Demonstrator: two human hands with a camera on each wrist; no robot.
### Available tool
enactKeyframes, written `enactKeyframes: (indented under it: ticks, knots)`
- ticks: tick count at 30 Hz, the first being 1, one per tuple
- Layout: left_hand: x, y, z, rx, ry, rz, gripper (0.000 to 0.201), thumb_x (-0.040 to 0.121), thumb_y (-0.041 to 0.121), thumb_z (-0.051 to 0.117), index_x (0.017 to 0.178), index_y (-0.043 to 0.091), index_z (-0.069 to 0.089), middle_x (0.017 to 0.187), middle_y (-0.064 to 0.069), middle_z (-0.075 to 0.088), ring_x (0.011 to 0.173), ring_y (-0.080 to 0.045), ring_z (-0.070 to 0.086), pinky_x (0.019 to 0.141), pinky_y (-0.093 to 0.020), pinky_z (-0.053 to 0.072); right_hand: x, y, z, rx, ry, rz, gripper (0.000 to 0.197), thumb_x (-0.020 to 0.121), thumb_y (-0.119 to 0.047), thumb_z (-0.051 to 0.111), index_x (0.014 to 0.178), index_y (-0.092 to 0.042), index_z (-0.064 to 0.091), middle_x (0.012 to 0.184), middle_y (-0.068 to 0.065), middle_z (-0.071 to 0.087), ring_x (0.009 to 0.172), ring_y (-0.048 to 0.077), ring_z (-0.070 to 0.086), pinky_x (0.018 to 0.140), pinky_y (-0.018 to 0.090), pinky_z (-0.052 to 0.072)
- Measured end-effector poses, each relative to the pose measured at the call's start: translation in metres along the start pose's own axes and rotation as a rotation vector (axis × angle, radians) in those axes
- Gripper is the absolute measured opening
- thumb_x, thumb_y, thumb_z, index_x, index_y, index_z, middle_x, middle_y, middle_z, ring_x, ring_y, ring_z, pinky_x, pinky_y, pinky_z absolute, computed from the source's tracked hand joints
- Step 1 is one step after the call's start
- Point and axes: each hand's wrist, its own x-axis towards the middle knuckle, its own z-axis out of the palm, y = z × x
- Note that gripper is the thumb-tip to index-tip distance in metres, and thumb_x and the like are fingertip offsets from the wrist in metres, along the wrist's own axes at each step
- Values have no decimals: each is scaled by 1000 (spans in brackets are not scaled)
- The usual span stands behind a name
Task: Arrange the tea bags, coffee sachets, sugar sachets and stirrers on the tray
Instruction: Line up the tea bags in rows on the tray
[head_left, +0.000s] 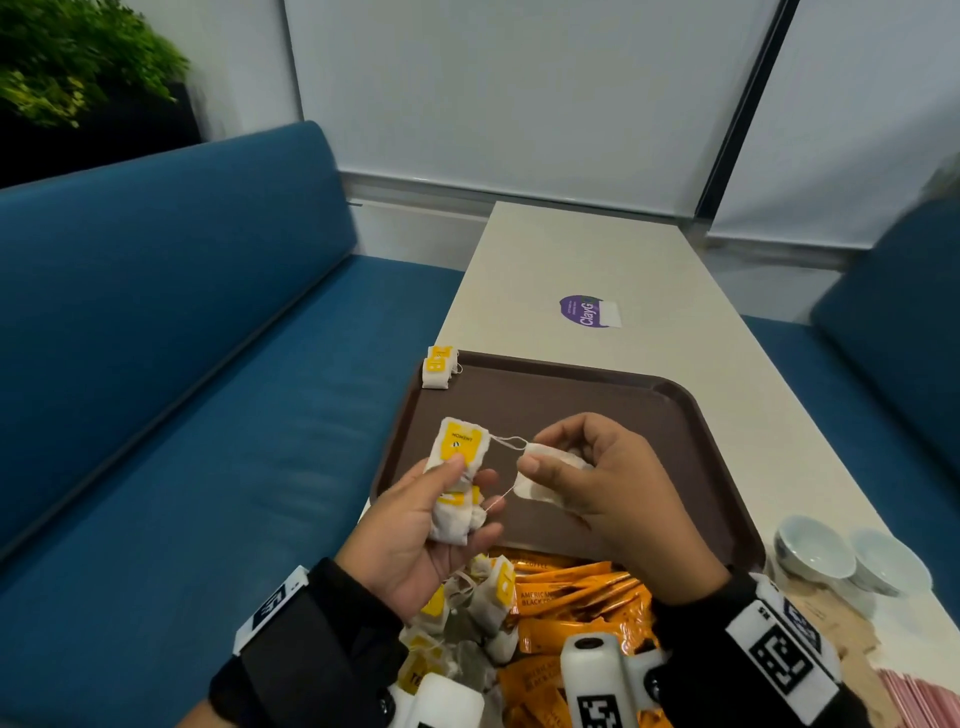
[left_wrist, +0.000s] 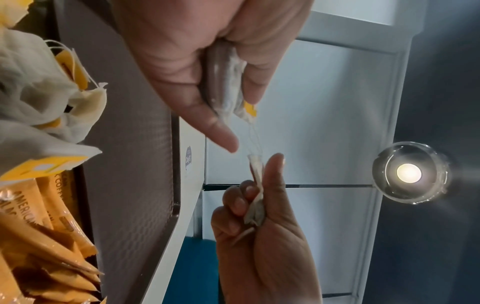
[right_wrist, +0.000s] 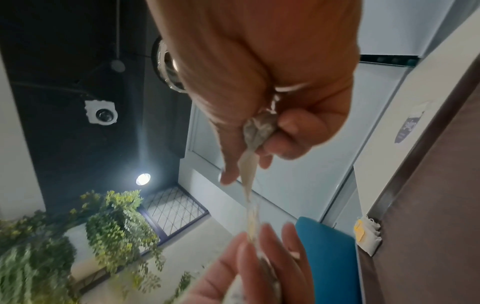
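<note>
**Untangling tea bags over the tray**

Above the brown plastic tray, the right hand is pinching one white paper tea bag, pulling its string free of the yellow-tagged tea-bag bunch that the left hand is clutching. Two tea bags are lying at the tray's far-left corner; orange coffee sachets are heaped, uncountable, on the pale surface.

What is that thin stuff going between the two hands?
White tea-bag strings run between the left hand and right hand, clearest in the head view.
</note>
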Motion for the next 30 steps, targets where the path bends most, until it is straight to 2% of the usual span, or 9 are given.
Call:
enactKeyframes:
  ticks: [7,12,14,17,19,22,25,28,30]
  knots:
    - [2,6,-6,-42,113,77,14,94,19,49,98,7,57,82,-12,69,61,-21,70,48,-33,57,-6,-8,-17,-60,-208,48,12,72,-24,75,74,-19,64,73,-4,64,59,2,62,48,13,47]
    - [2,5,-4,-117,143,35,21,95,21,50,107,5,53,86,-15,67,62,-23,70,47,-34,58,-14,-22,-25,-79,-365,-38,22,57,-39,70,71,-23,64,65,-12,66,62,-1,61,57,12,49]
    - [3,5,-4,-165,157,-2,25,95,21,50,113,5,50,86,-16,66,61,-23,71,46,-35,57,-19,-26,-25,-74,-469,-52,21,55,-41,72,68,-26,66,66,-9,67,62,4,62,60,19,51]
    - [5,4,-3,-219,190,-52,28,95,21,50,116,3,48,85,-18,64,58,-24,70,44,-36,57,-25,-30,-24,-64,-553,-104,22,55,-46,73,67,-28,69,71,2,67,67,21,63,66,34,54]
    - [5,2,-1,-241,202,-98,32,94,22,51,118,2,48,84,-19,64,56,-25,70,39,-34,54,-27,-33,-24,-4,-532,-125,17,56,-42,73,67,-30,69,70,-1,67,66,16,64,64,29,54]
    - [4,0,0,-261,187,-181,37,94,26,52,121,1,50,86,-17,64,52,-24,68,35,-30,51,-30,-39,-29,155,-478,-121,15,61,-24,72,71,-15,65,65,-4,68,61,5,64,56,16,51]
    - [3,1,2,-259,175,-214,36,94,29,52,114,-1,54,82,-15,66,50,-23,67,36,-30,52,-34,-45,-34,311,-437,-130,15,67,-13,71,72,-5,60,59,-5,65,55,1,62,50,11,45]
    - [1,-1,5,-242,204,-217,33,93,29,53,89,-3,57,62,-15,66,43,-20,64,37,-31,53,-35,-44,-36,385,-365,-172,17,66,-28,79,72,-20,65,66,-7,64,60,3,59,52,13,45]
    - [-1,-3,7,-254,196,-235,32,92,30,54,86,-1,57,63,-14,66,45,-20,64,37,-31,53,-33,-39,-38,364,-293,-178,24,61,-41,78,75,-25,66,73,-1,65,66,10,60,54,16,47]
